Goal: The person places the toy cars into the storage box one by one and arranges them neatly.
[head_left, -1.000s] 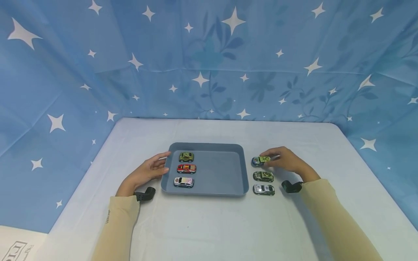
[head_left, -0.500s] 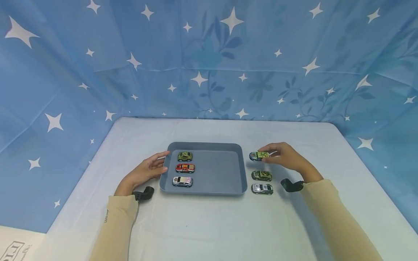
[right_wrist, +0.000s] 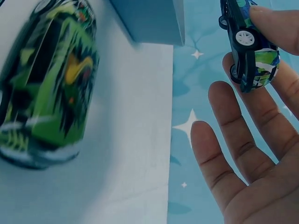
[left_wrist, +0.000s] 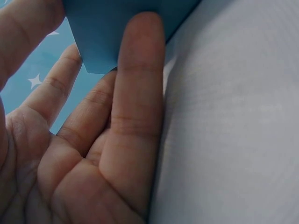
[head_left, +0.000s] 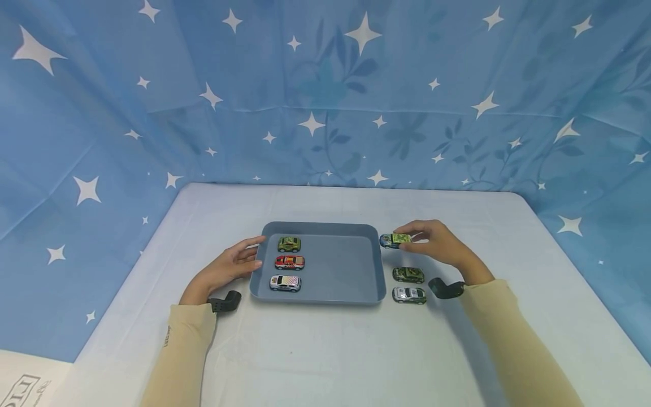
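A blue and green toy car (head_left: 395, 241) is pinched between the thumb and fingers of my right hand (head_left: 434, 240), raised off the table beside the tray's right rim. In the right wrist view the toy car (right_wrist: 254, 56) shows its wheels and underside edge. My left hand (head_left: 229, 268) touches the left wall of the blue-grey tray (head_left: 346, 268) with straight, spread fingers. Inside the tray, along its left side, stand a green toy car (head_left: 289, 244), a red toy car (head_left: 289, 262) and a white checkered toy car (head_left: 285, 283).
Right of the tray, a camouflage green toy car (head_left: 408, 275) and a silver toy car (head_left: 409, 295) stand on the white tablecloth (head_left: 325, 350). A blue star-patterned curtain (head_left: 325, 102) hangs behind the table.
My right hand has lifted the blue and green toy car off the table and carried it left to the tray's right rim. The left hand stays at the tray.
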The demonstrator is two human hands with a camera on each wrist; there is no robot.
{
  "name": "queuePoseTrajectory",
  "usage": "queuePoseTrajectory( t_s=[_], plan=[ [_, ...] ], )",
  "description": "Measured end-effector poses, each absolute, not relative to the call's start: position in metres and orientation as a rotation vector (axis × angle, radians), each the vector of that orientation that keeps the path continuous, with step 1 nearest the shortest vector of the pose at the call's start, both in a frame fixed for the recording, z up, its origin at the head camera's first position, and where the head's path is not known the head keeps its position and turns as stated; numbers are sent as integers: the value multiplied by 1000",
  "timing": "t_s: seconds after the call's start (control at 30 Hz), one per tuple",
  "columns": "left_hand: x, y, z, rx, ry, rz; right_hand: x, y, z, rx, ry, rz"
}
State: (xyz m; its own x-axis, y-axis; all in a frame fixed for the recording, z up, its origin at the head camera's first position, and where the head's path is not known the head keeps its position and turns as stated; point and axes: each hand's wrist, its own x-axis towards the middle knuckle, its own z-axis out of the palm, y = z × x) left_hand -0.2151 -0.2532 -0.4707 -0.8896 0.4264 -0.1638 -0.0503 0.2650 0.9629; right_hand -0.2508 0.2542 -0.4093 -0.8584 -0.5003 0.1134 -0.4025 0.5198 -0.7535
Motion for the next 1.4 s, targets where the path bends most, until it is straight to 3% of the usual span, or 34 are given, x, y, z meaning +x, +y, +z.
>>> queuePoseTrajectory(
  t_s=[1.4],
  plan=[
    [-215,-254,-471,339,2143,1658,-265,177,-417,-819,2454,-1455]
  ],
)
